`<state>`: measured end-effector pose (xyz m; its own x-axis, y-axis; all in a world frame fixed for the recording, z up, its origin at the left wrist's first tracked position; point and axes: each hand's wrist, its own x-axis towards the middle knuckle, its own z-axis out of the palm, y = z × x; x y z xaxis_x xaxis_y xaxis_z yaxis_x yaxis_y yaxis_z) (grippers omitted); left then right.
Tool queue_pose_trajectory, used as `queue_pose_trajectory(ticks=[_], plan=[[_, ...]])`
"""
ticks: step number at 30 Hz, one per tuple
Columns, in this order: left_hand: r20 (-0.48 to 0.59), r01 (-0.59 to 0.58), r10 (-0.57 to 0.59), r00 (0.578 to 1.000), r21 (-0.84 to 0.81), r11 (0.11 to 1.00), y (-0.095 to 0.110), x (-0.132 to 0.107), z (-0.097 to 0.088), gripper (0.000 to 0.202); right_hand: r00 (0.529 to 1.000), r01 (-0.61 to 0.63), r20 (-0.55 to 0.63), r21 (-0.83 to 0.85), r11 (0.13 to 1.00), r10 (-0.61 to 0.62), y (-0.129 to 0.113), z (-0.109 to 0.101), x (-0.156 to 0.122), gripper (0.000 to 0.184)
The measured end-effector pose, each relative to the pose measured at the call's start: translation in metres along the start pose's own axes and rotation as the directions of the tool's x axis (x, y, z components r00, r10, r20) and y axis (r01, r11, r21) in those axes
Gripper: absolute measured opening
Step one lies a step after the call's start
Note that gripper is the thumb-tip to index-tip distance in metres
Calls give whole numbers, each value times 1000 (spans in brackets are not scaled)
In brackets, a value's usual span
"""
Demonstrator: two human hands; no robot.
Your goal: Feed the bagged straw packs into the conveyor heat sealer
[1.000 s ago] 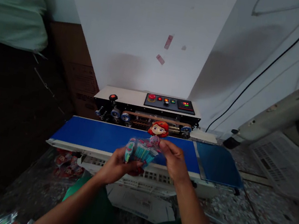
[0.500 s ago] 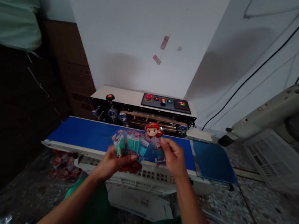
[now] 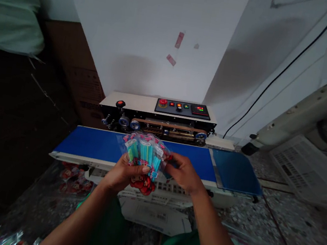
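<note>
- Head view, hands: the left hand [image 3: 123,174] is closed around the lower end of a clear packet [image 3: 144,152] of teal sticks. Its thumb lies across the front, and red figure heads bunch below the fingers. The right hand [image 3: 183,174] pinches the packet's right edge between thumb and fingertips.
- Head view, place: the packet is held in the air over the near edge of the blue belt [image 3: 93,144] of the sealing machine [image 3: 132,102], apparently clear of it.
- Handling, as I judge it: a firm hold low on the bundle and a light pinch on the film suit this. A harder squeeze would likely fan the sticks and crease the film.
- Pose: both forearms reach forward from below, wrists close together, palms turned inward.
- Nearby: more packets [image 3: 74,180] lie on the floor [image 3: 273,233] under the belt's left end.
</note>
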<state>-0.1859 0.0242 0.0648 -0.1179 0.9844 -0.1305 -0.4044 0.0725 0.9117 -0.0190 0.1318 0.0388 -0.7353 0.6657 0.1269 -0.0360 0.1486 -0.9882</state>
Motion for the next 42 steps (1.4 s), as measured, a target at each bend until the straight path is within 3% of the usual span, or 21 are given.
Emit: queue_pose_trajectory(ticks=[8, 15, 20, 26, 32, 42], plan=[[45, 20, -20, 999, 2, 1000, 1, 2, 6, 24, 999, 29, 31, -4, 1000, -29, 1, -3, -2, 26], [16, 10, -10, 1000, -9, 1000, 0, 4, 6, 23, 1000, 21, 10, 112, 993, -23, 5, 3, 1, 32], [5, 21, -21, 1000, 6, 1000, -1, 5, 8, 24, 999, -28, 20, 42, 999, 28, 2, 3, -2, 29], [-52, 7, -5, 999, 36, 999, -1, 5, 9, 24, 999, 6, 41, 98, 995, -10, 1, 6, -4, 23], [5, 88, -88, 996, 32, 996, -1, 5, 6, 27, 999, -19, 51, 32, 999, 17, 2, 3, -4, 22], [6, 86, -86, 996, 45, 995, -3, 6, 9, 25, 993, -27, 113, -27, 999, 30, -5, 1, -8, 24]])
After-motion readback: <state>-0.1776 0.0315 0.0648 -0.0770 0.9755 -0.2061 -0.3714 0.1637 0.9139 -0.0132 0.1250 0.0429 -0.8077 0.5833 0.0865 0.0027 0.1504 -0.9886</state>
